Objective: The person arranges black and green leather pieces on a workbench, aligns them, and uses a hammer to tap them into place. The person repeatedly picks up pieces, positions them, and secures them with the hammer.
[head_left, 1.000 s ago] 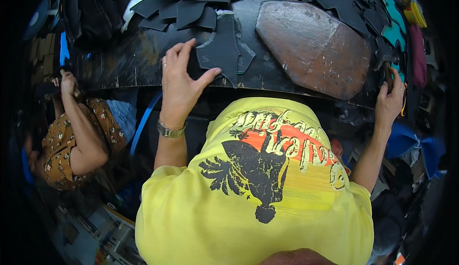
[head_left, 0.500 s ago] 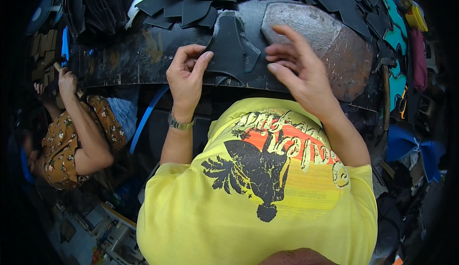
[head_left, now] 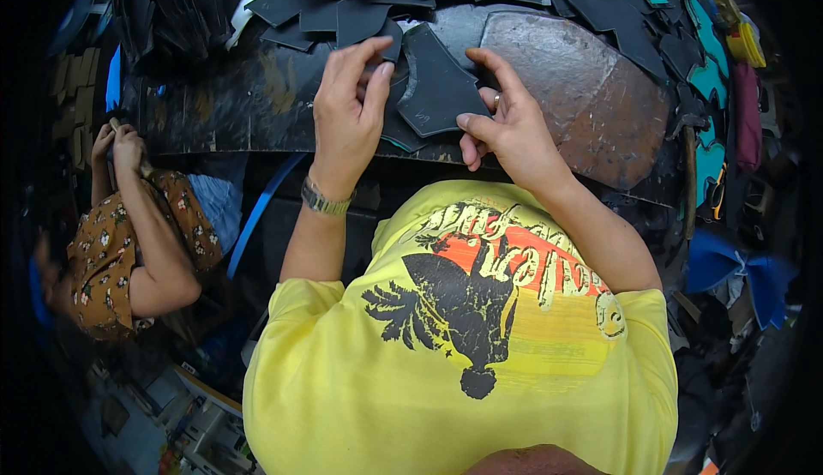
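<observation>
Where the black cut piece [head_left: 439, 81] sits near the near edge of the table [head_left: 227, 128], partly over another dark piece [head_left: 399, 135], the right hand [head_left: 519, 128] pinches its right side, thumb on top. Left of it, the left hand [head_left: 347, 102] is part-open, empty. Right lies a brown slab [head_left: 583, 89]; far, piled black pieces [head_left: 358, 21].

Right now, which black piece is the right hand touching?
The black piece with the right hand's thumb at its corner; another piece lies partly beneath, others farther off.
</observation>
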